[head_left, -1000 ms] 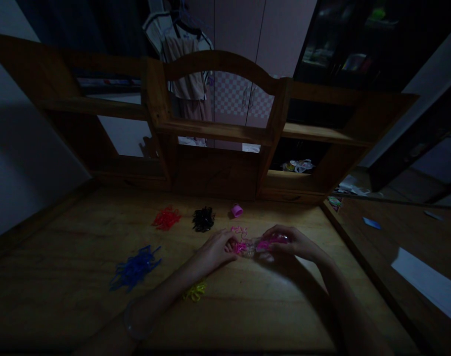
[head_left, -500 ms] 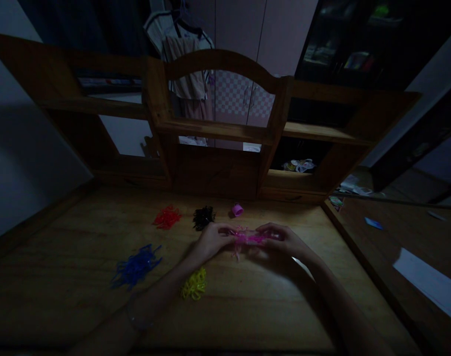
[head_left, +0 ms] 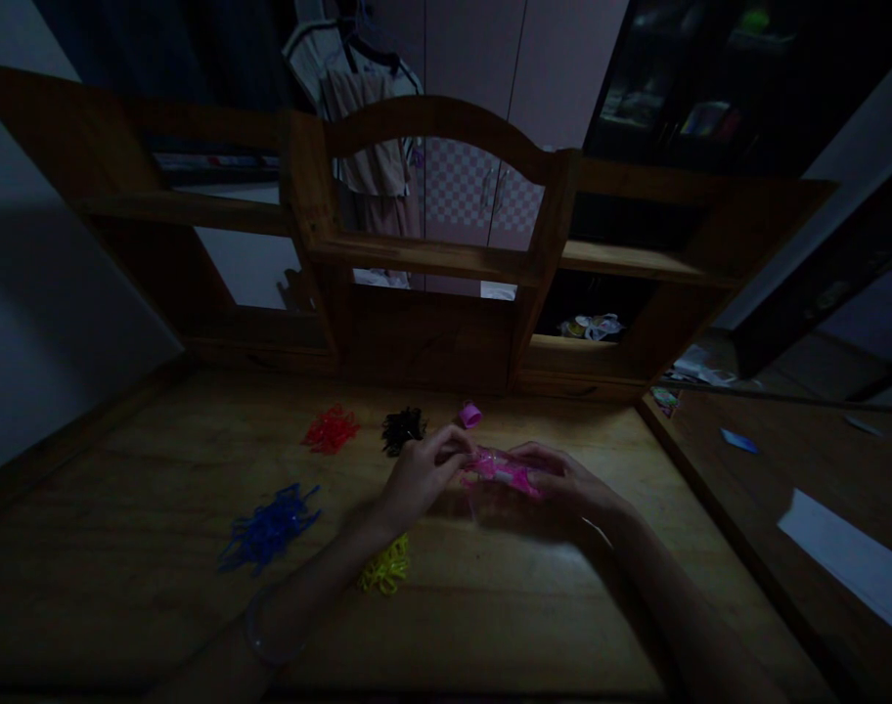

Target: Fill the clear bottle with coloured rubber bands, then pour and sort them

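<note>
In a dim room, your two hands are close together above a wooden counter point(head_left: 534, 606), with a tangle of pink bands point(head_left: 519, 478) between them. Your left hand point(head_left: 423, 474) has its thumb and fingers nearly closed, pinching at the left end of the bands. Your right hand point(head_left: 570, 481) curls around the right end of a clear container point(head_left: 502, 473) that the bands fill or cover; the dark blurs which. Just beyond your left fingertips lies a pink cap point(head_left: 470, 416). Black bands point(head_left: 403, 430) and red bands point(head_left: 330, 430) lie farther left, blue bands point(head_left: 274, 528) well apart, and yellow bands point(head_left: 387, 567) beside your left forearm.
</note>
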`<move>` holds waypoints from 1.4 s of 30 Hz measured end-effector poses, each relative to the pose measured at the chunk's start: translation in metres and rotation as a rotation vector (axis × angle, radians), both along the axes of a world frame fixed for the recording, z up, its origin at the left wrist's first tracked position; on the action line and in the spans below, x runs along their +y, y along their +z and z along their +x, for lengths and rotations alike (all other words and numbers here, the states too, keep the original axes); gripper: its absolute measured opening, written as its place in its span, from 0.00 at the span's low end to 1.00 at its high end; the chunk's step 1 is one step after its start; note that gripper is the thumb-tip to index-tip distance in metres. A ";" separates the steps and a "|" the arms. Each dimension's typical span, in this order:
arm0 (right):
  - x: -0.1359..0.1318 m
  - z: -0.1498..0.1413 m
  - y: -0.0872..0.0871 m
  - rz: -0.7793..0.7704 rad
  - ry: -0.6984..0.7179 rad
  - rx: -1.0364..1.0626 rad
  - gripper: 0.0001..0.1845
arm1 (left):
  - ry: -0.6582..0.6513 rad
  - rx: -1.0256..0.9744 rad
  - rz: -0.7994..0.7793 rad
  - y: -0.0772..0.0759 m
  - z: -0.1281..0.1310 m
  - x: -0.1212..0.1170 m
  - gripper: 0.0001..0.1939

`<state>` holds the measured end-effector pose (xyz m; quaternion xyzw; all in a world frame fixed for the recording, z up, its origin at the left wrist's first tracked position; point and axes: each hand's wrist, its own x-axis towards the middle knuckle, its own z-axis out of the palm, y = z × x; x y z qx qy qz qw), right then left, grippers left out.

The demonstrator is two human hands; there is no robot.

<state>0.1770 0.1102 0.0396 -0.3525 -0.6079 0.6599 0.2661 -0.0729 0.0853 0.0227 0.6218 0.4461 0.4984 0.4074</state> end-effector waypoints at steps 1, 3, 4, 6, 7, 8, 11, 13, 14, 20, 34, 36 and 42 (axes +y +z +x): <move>0.000 0.000 0.000 -0.007 0.010 0.019 0.24 | -0.004 0.023 0.031 0.000 0.000 -0.002 0.02; -0.001 0.001 -0.002 -0.024 0.022 0.048 0.25 | -0.021 0.068 0.095 0.001 -0.001 -0.006 0.02; -0.001 0.001 -0.003 -0.040 0.027 0.056 0.26 | -0.027 0.094 0.128 0.001 -0.002 -0.007 0.02; 0.000 0.003 -0.006 -0.070 0.023 0.067 0.27 | -0.038 0.146 0.205 0.001 -0.004 -0.008 0.04; 0.001 0.004 -0.007 -0.079 0.019 0.074 0.26 | -0.052 0.169 0.244 0.002 -0.005 -0.007 0.06; 0.002 0.005 -0.009 -0.084 0.014 0.089 0.24 | -0.074 0.185 0.286 0.002 -0.006 -0.006 0.08; 0.006 0.009 -0.014 -0.100 0.008 0.177 0.20 | -0.162 0.208 0.411 0.006 -0.008 -0.004 0.15; 0.009 0.011 -0.019 -0.120 0.009 0.224 0.19 | -0.212 0.230 0.457 0.010 -0.008 -0.004 0.18; 0.010 0.012 -0.021 -0.126 0.007 0.235 0.19 | -0.232 0.242 0.466 0.012 -0.007 -0.004 0.20; 0.009 0.012 -0.022 -0.117 0.042 0.235 0.19 | -0.179 0.243 0.555 0.013 -0.005 -0.004 0.15; 0.026 0.015 -0.032 -0.235 -0.307 0.423 0.28 | 0.310 0.186 0.450 0.015 -0.003 -0.009 0.04; 0.027 0.015 -0.031 -0.165 -0.358 0.434 0.27 | 0.310 0.195 0.413 0.015 -0.004 -0.007 0.06; 0.014 0.010 -0.029 0.141 -0.288 0.163 0.26 | 0.241 0.376 0.348 0.012 -0.004 0.000 0.10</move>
